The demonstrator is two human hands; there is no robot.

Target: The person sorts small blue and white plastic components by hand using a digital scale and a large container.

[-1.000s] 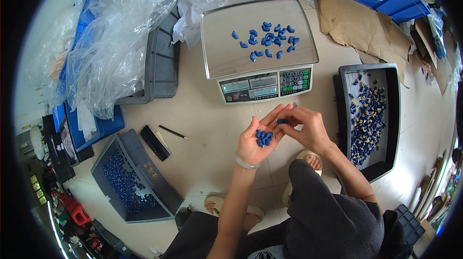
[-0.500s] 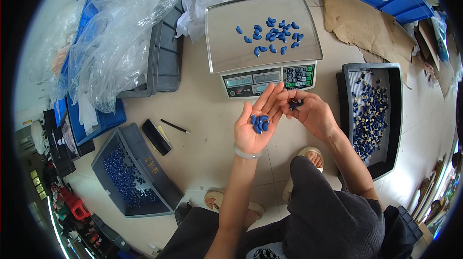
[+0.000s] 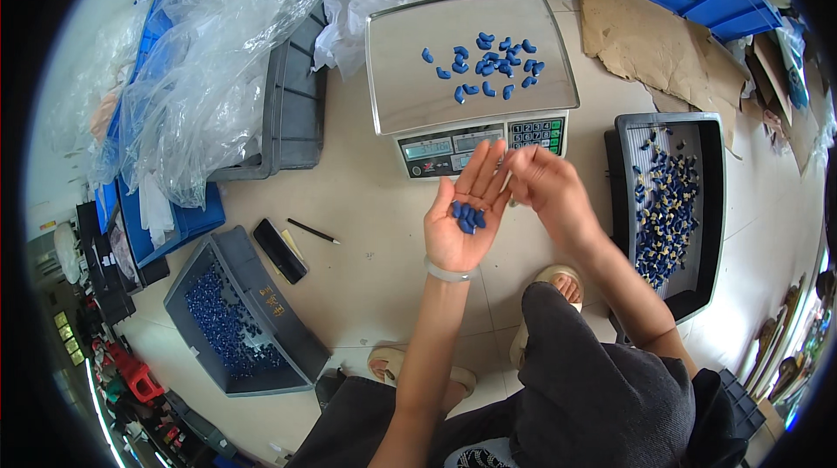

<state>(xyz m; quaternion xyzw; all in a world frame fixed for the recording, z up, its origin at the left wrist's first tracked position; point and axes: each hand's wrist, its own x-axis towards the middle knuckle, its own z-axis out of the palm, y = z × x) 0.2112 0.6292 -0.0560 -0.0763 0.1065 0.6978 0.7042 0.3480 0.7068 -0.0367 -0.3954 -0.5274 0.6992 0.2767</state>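
Note:
My left hand is palm up with its fingers stretched forward. Several small blue curved pieces rest in its palm. Beside its fingertips, my right hand is curled with the fingers drawn together, slightly blurred; whatever it holds is hidden. Both hands are just in front of a weighing scale with a metal pan. On the pan lie several loose blue pieces of the same kind, mostly right of its middle. My hands partly cover the scale's keypad.
At right stands a black tray of blue and cream pieces. A grey bin with many small blue pieces sits at lower left, near a phone and pen. Plastic film drapes crates at upper left; cardboard lies at upper right.
My right hand has turned and curled over; the dark pieces seen at its fingertips are now out of sight. My left hand stays almost in place. The view has shifted slightly.

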